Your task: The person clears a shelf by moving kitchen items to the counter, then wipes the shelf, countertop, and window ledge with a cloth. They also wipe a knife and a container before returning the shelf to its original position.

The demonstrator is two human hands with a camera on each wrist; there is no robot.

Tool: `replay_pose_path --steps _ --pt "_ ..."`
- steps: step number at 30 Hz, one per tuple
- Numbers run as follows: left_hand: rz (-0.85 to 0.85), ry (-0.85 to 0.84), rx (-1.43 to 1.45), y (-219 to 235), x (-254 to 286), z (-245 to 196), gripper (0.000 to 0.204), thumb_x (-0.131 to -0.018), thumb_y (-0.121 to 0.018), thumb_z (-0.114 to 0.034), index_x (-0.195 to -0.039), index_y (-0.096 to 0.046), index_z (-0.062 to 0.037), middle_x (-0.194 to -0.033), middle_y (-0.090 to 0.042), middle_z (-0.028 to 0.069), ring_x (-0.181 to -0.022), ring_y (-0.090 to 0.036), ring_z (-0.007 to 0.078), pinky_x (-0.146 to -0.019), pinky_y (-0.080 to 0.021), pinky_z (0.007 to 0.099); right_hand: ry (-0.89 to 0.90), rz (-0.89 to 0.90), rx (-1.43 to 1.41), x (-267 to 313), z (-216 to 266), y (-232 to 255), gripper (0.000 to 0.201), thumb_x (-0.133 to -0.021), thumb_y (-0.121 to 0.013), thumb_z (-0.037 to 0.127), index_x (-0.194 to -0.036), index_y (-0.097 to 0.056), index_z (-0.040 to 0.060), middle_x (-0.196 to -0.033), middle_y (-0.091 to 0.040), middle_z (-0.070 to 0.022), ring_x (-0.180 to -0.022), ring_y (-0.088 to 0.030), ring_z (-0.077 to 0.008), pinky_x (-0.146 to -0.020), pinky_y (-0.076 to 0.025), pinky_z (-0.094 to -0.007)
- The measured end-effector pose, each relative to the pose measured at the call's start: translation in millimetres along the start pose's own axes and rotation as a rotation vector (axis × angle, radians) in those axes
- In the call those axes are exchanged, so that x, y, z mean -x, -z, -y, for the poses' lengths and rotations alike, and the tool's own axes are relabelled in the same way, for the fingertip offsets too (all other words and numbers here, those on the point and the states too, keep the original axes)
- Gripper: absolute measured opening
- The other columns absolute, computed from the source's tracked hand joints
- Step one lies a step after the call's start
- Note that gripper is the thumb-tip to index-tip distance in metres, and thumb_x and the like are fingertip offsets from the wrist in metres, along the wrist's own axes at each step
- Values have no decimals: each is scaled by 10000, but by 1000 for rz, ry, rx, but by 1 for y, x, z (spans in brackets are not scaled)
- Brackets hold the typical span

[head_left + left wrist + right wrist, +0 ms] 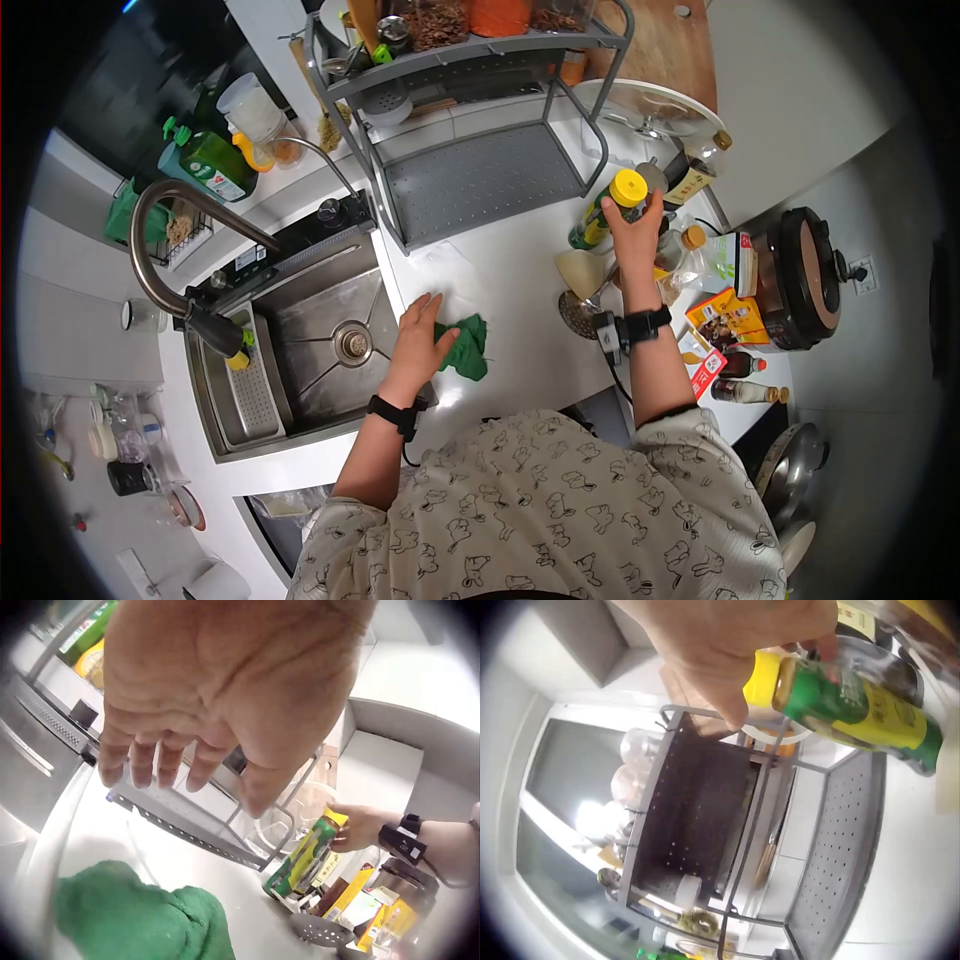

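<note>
Cloth (470, 355) runs off the left wrist view's lower edge; left grip (415, 345) hangs uncurled above, right grip (635, 238) pinches a bottle (592, 228), label blurred.

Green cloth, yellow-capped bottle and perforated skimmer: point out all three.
Green cloth (467, 351): head view, middle of its crumpled fabric.
Yellow-capped bottle (849, 706): right wrist view, middle of its body.
Perforated skimmer (321, 930): left wrist view, its holed bowl.

To your left: steel sink (312, 332), curved faucet (212, 328) above. Far side: grey rack (480, 180), jars (440, 22) on top. Your right: dark cooker (795, 275), orange packet (735, 315) near it.
</note>
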State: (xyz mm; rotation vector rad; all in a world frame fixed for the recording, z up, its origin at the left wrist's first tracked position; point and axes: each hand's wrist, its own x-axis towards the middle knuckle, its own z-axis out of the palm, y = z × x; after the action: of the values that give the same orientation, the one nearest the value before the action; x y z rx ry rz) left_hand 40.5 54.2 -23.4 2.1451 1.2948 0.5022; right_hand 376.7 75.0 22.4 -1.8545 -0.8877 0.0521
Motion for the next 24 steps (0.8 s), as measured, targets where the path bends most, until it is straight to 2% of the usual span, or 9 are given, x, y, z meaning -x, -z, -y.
replay_pose_path --steps 4,8,10,12,14,17,19,21,24 --pt "-42 8 74 14 2 15 519 -781 -634 -190 -1226 -446 -2 -1269 -405 220 -1153 -408 374 -958 -364 392 -22 -79 -13 -4 0 -29 885 -639 -772 263 -1305 -263 -24 -1260 -372 -270 -1166 -377 -389 -981 -313 -405" --pt "-36 59 111 13 20 30 490 -786 -626 -180 -1207 -457 5 -1253 -417 211 -1136 -431 375 -946 -377 387 -59 -122 176 11 -20 -39 866 -611 -780 219 -1277 -281 -22 -1222 -398 -248 -1152 -370 -392 -973 -317 -415" --pt "-40 78 144 14 25 35 482 -788 -623 -175 -1204 -459 6 -1250 -419 209 -1135 -437 371 -940 -384 382 -97 -127 199 12 -21 -37 789 -618 -758 192 -1243 -329 -25 -1198 -425 -227 -1130 -405 -370 -965 -331 -410" --pt "-44 105 191 14 28 41 474 -790 -620 -171 -1200 -462 7 -1247 -422 206 -1133 -442 367 -935 -390 378 -43 -9 57 11 -24 -28 707 -626 -734 177 -1203 -380 -27 -1163 -457 -214 -1094 -455 -339 -951 -353 -401" --pt "-74 83 199 18 25 45 463 -795 -612 -165 -1198 -464 9 -1246 -425 200 -1130 -449 358 -928 -397 376 6 5 3 3 -23 -30 639 -629 -718 167 -1165 -425 -21 -1132 -482 -196 -1057 -493 -303 -931 -372 -379" --pt "-81 139 233 26 13 50 446 -798 -612 -149 -1196 -472 -5 -1233 -445 177 -1081 -486 325 -893 -417 357 135 191 -23 -21 22 -36 564 -631 -702 161 -1114 -463 -8 -1034 -548 -150 -969 -545 -271 -875 -407 -351" --pt "-99 141 221 33 6 51 438 -797 -618 -138 -1195 -479 -20 -1220 -461 161 -1033 -521 295 -858 -438 341 111 291 -67 -49 34 -59 577 -621 -701 178 -1108 -455 -11 -1010 -567 -147 -955 -559 -271 -861 -423 -349" --pt "-73 197 298 42 0 46 446 -805 -601 -150 -1198 -466 11 -1230 -449 187 -1130 -450 351 -931 -387 362 67 354 -104 -86 25 -92 616 -605 -708 183 -1120 -433 -11 -1023 -565 -154 -977 -556 -275 -869 -424 -347" --pt "-107 183 279 53 -2 41 439 -807 -601 -152 -1191 -467 12 -1220 -457 182 -1114 -462 348 -921 -393 360 20 374 -119 -118 9 -134 683 -587 -717 176 -1150 -378 -8 -1048 -555 -167 -993 -552 -285 -879 -421 -348"
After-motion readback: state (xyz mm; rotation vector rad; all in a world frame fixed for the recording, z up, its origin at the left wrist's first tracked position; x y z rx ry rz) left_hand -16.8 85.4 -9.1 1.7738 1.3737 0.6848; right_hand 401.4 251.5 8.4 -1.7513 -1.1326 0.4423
